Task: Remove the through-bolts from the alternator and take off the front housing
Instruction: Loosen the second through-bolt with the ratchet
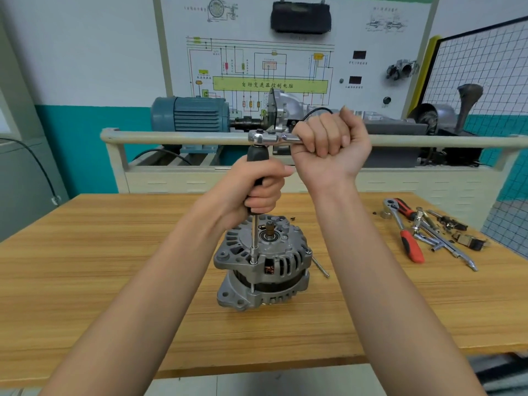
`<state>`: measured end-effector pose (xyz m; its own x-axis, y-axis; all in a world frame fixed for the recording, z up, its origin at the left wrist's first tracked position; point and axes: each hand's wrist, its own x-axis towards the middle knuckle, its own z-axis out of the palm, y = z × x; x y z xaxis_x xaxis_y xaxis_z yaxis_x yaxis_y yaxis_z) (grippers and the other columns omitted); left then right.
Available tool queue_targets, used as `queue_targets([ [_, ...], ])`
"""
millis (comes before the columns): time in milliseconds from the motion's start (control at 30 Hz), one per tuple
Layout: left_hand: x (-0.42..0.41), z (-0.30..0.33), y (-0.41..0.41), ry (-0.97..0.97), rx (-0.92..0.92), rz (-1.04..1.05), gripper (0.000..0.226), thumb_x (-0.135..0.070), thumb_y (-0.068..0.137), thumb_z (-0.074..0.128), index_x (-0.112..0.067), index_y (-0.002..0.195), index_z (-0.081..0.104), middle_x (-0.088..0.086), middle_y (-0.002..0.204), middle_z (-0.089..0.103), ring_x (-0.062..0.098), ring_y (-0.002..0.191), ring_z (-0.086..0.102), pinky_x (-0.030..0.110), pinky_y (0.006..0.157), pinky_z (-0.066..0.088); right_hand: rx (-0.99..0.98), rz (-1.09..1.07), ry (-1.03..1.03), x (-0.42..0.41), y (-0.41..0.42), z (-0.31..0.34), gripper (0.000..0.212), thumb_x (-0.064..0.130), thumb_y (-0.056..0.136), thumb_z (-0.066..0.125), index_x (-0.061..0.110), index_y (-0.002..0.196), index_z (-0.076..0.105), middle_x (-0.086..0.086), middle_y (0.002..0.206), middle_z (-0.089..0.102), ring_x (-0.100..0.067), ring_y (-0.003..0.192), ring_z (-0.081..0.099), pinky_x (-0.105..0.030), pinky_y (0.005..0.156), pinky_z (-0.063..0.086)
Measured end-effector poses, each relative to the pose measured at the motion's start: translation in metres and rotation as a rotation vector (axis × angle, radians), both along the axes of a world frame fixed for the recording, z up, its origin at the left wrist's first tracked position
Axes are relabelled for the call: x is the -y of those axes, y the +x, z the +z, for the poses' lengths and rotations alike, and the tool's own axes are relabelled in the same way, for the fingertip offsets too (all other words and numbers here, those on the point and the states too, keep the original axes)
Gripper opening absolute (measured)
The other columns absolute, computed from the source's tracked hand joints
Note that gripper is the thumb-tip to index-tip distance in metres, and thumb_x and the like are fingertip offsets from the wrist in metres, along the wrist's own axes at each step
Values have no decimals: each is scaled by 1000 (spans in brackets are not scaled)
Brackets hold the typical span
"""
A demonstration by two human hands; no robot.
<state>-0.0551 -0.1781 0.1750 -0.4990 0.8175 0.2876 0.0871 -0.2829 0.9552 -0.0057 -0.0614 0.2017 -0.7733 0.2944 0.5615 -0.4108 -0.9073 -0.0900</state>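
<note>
1. Blue motor sits on the rig behind the wooden bench.
2. Left hand fingers grasp the upright driver on the alternator, mid-bench.
3. Right hand fingers clench the ratchet.
4. Loose tools lie at the right.

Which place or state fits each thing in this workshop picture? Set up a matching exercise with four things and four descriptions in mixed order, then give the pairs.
Things
1. alternator
2. left hand
3. right hand
4. red-handled ratchet

Descriptions
A. grips the chrome ratchet handle
B. lies unused at the right of the table
C. stands in the middle of the table
D. grips the black driver handle

Pairs: 1-C, 2-D, 3-A, 4-B
</note>
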Motion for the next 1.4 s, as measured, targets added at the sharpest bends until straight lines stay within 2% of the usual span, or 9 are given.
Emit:
queue_targets([
  [167, -6, -3, 4, 49, 17, 269, 52, -3, 88, 48, -20, 41, 33, -6, 35, 21, 8, 28, 14, 11, 36, 15, -83, -227, 127, 15, 10, -3, 49, 13, 82, 38, 18, 34, 33, 4, 32, 25, -13, 38, 10, -23, 40, 19],
  [333, -20, -6, 13, 108, 28, 618, 39, 0, 83, 53, -17, 54, 32, -6, 39, 26, 11, 32, 17, 15, 37, 17, -273, -656, 405, 36, 22, -10, 47, 4, 83, 37, 24, 41, 31, 7, 37, 31, -9, 36, 21, -27, 46, 19],
  [467, -22, -8, 15, 119, 3, 708, 35, -6, 83, 56, -17, 57, 37, -1, 48, 32, 14, 41, 25, 17, 39, 22, -317, -988, 546, 51, 23, -19, 37, 10, 79, 45, 26, 48, 34, 8, 43, 33, -9, 39, 28, -29, 47, 19],
  [600, -11, -6, 7, 85, -26, 458, 43, 1, 82, 57, -19, 52, 34, -7, 39, 26, 10, 34, 19, 16, 37, 20, -307, -662, 471, 34, 20, -7, 44, 5, 79, 41, 26, 42, 32, 5, 36, 25, -7, 36, 22, -24, 45, 19],
  [733, 4, -2, -2, 44, -46, 95, 38, -5, 79, 60, -17, 48, 40, -5, 39, 30, 10, 33, 25, 19, 39, 25, -112, -190, 189, 10, 12, 0, 47, 13, 80, 39, 17, 33, 34, 5, 30, 25, -13, 38, 8, -20, 42, 18],
  [833, 1, -3, -1, 36, -30, 33, 36, -10, 76, 58, -17, 46, 39, -4, 35, 28, 9, 29, 23, 17, 37, 21, -43, -43, 16, 1, 4, -2, 47, 15, 80, 39, 16, 33, 31, 4, 30, 23, -11, 38, 7, -20, 42, 15],
  [1033, -10, -6, 6, 79, 3, 356, 47, -2, 88, 51, -18, 49, 30, -6, 36, 22, 9, 29, 15, 13, 37, 16, -100, -261, 123, 13, 11, -6, 49, 12, 83, 38, 18, 34, 33, 5, 32, 24, -13, 36, 12, -22, 40, 20],
  [1267, -26, -8, 15, 119, -4, 753, 38, -2, 83, 57, -16, 56, 33, 0, 48, 30, 11, 39, 24, 15, 37, 22, -293, -985, 509, 51, 20, -17, 38, 8, 80, 45, 23, 49, 29, 5, 42, 31, -10, 39, 26, -31, 46, 18],
  [1400, -22, -8, 14, 129, 10, 702, 37, 0, 81, 56, -17, 58, 32, -1, 47, 27, 11, 38, 20, 18, 39, 18, -295, -840, 474, 45, 19, -11, 45, 3, 81, 41, 25, 44, 32, 4, 38, 25, -8, 37, 23, -27, 46, 18],
])
